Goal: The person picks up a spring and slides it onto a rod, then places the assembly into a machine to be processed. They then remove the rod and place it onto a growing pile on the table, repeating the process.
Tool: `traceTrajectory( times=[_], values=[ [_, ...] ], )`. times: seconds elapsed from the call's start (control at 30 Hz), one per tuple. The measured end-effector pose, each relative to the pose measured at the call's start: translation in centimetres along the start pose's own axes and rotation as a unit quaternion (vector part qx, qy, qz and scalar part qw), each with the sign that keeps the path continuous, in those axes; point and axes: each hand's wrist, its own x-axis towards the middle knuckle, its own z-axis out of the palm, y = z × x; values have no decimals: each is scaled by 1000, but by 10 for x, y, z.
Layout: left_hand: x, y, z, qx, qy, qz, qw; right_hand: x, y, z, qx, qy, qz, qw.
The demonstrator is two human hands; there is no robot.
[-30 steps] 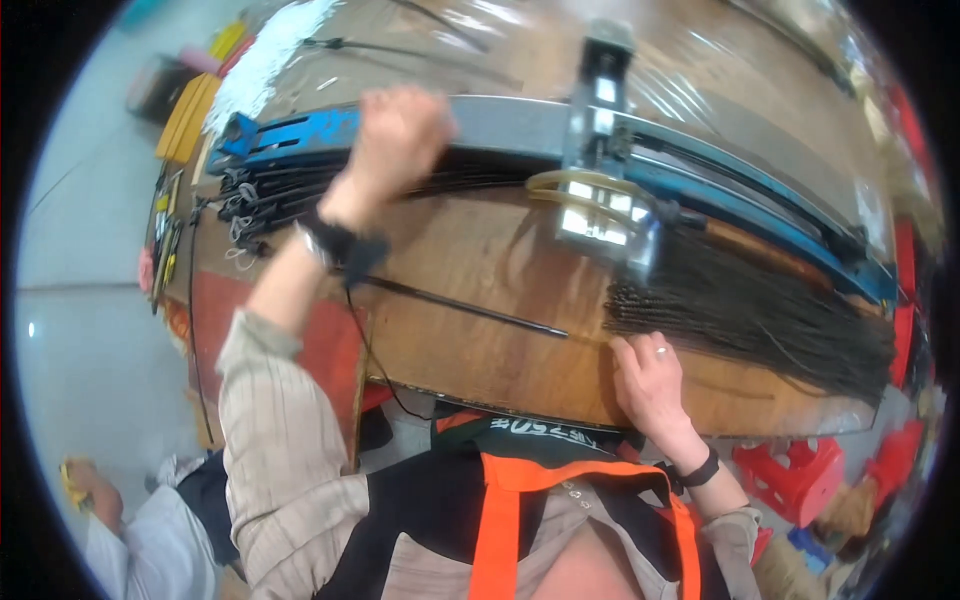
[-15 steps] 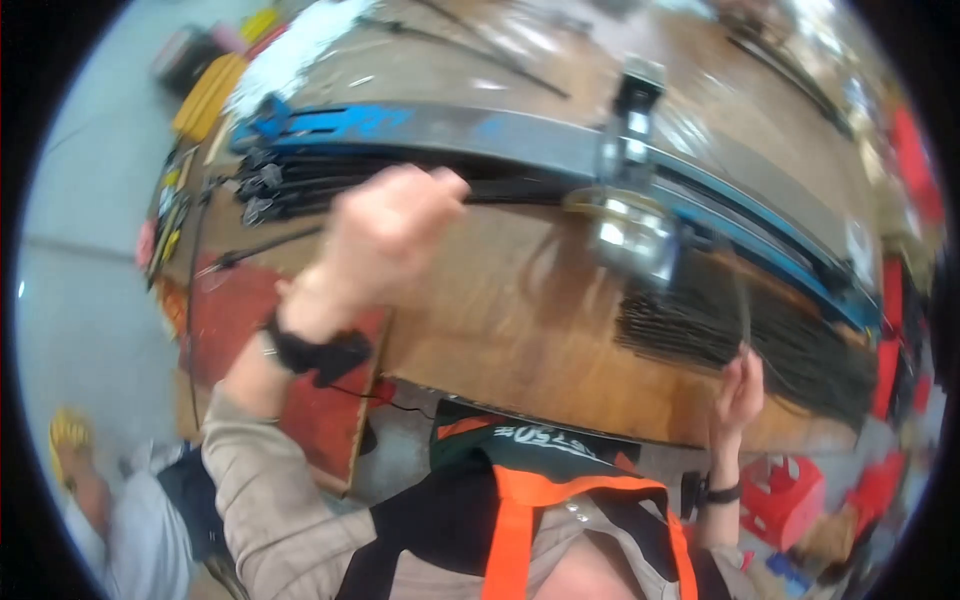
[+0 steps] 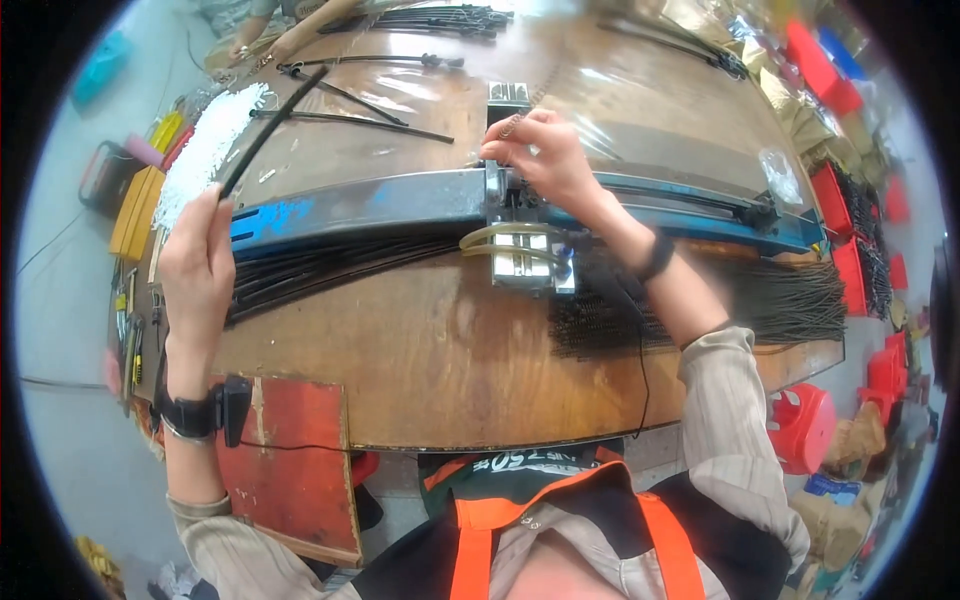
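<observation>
My left hand is raised at the left end of the long blue-grey metal rail. Its closed fingers grip the lower end of a black tube, which slants up to the right. Over the rail's middle, my right hand pinches a thin coiled wire. The wire appears to run up and to the right, where it blurs. Just below this hand sits a metal clamp block with yellowish air hoses. Long black tubes lie along the rail's near side.
Many thin dark cables lie on the right of the wooden table. Across the table, another person's hands work near black tubes. White small pieces are heaped at left. A red stool stands at right.
My right hand has come from the cables at the right to the rail's middle. My left hand has moved left, and a black tube now shows in it. The view has shifted.
</observation>
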Motion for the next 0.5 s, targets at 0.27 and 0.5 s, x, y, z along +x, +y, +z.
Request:
traceTrajectory(
  times=[0.27,0.5],
  values=[
    [-21,-5,17,-13,-40,-39,998,13,6,18,-68,-151,15,986],
    [-15,-9,25,-11,-57,-58,997,16,11,8,49,-53,40,997]
  ],
)
